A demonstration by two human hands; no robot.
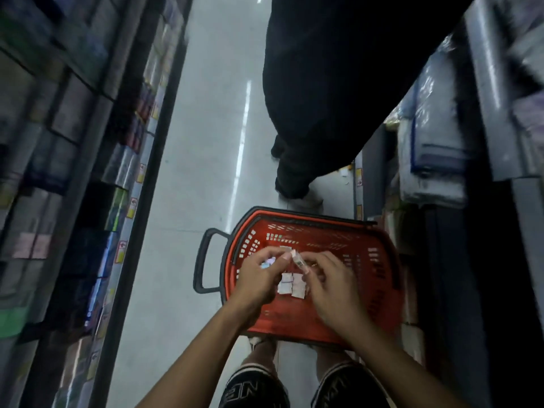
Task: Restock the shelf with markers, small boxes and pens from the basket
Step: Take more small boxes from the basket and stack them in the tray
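Shop aisle floor carries my red plastic basket [371,278]; left hand [259,278] and right hand [329,285] pinch small white boxes [291,285]; I'd shelve next.

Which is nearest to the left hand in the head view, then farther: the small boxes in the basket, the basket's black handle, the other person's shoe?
From the left hand:
1. Small boxes, just right of it, in the basket.
2. Black handle, to its left, outside the rim.
3. Shoe, beyond the basket, up the aisle.

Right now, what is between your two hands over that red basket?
In the head view, a small box bridges the left hand and right hand; below the gap, more small boxes lie in the red basket.
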